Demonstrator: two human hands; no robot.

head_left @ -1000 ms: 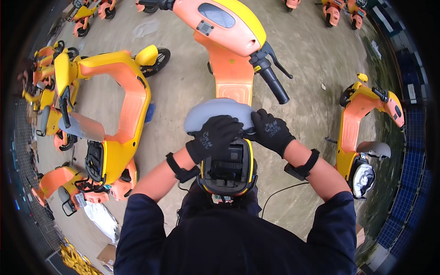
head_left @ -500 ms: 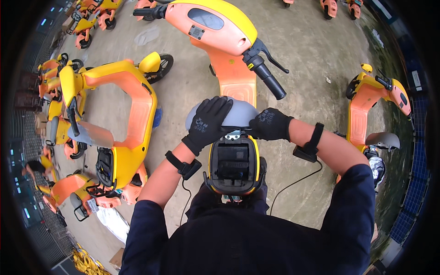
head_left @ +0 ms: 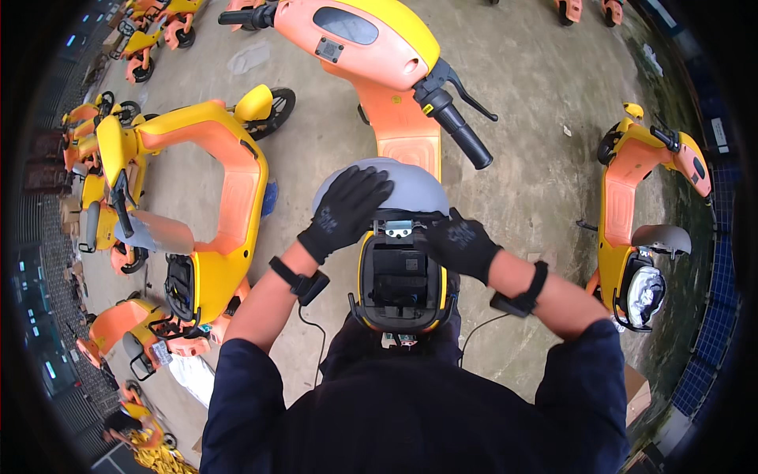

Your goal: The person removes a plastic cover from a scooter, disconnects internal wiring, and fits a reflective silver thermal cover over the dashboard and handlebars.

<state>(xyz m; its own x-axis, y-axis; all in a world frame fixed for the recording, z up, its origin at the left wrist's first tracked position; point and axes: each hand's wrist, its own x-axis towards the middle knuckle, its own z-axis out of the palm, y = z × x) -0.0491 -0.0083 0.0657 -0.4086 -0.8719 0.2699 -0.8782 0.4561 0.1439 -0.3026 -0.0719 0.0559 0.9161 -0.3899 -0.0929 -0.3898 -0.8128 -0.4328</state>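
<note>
A grey scooter seat (head_left: pixel 410 186) is tipped up and forward on an orange and yellow electric scooter (head_left: pixel 408 103). My left hand (head_left: pixel 344 212), in a black glove, lies flat across the seat's left part with its fingers stretched out. At the seat's rear edge is a metal hinge (head_left: pixel 399 228). My right hand (head_left: pixel 460 246), gloved too, is closed just right of this hinge, over the corner of the compartment. Its fingertips are hidden, so what they grip cannot be made out. Below the hinge, the dark seat compartment (head_left: pixel 401 294) is uncovered, with black parts inside.
Another scooter (head_left: pixel 257 178) stands close on the left, and a third (head_left: pixel 620 197) on the right. More scooters (head_left: pixel 140 59) line the far left. At the lower left, a person (head_left: pixel 122 423) bends near yellow straps (head_left: pixel 162 458). A cardboard box (head_left: pixel 636 393) is at the lower right.
My right hand has left the seat's right edge and come down and toward the hinge. My left hand has shifted slightly left on the seat. More of the hinge shows.
</note>
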